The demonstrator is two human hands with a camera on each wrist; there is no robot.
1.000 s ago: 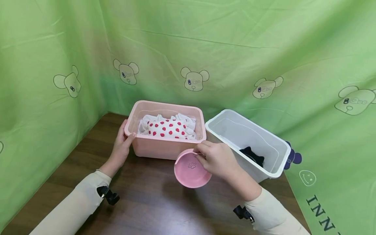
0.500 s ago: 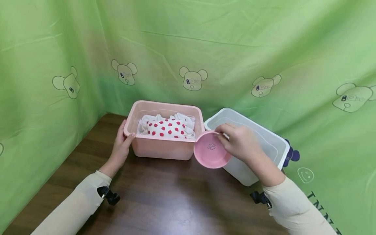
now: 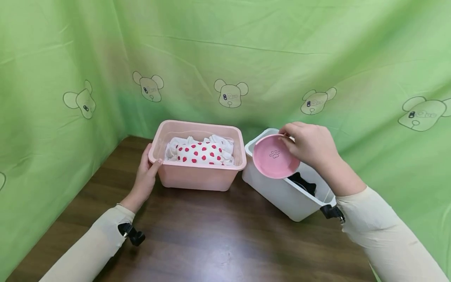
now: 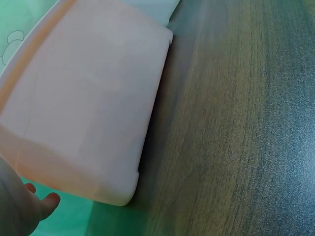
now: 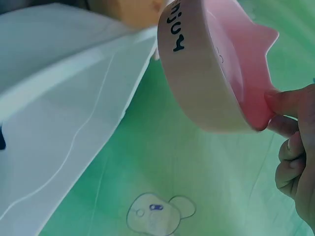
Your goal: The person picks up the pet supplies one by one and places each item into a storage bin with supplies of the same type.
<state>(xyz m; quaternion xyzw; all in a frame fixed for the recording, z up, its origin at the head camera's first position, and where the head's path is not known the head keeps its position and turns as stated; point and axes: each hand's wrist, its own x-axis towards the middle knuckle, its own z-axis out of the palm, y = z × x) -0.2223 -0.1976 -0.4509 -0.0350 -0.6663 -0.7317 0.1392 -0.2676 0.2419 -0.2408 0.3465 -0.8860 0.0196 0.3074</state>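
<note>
My right hand pinches the rim of a pink pet bowl with a paw print inside. In the right wrist view the pet bowl shows a pale outer wall, dark lettering and an ear-shaped point, and it is tilted. It hangs over the near side of a white storage bin. Inside that bin a black, pointed-edged object partly shows. My left hand grips the front left corner of a pink storage bin, thumb at the rim. A white cloth bundle with red strawberry-like spots lies in it.
Both bins stand near the back of a dark wooden table, the white one angled at the right. A green curtain with printed bear heads hangs behind and at the sides.
My right hand has carried the pet bowl up and to the right, from in front of the pink bin to over the white bin. My left hand has stayed at the pink bin's corner.
</note>
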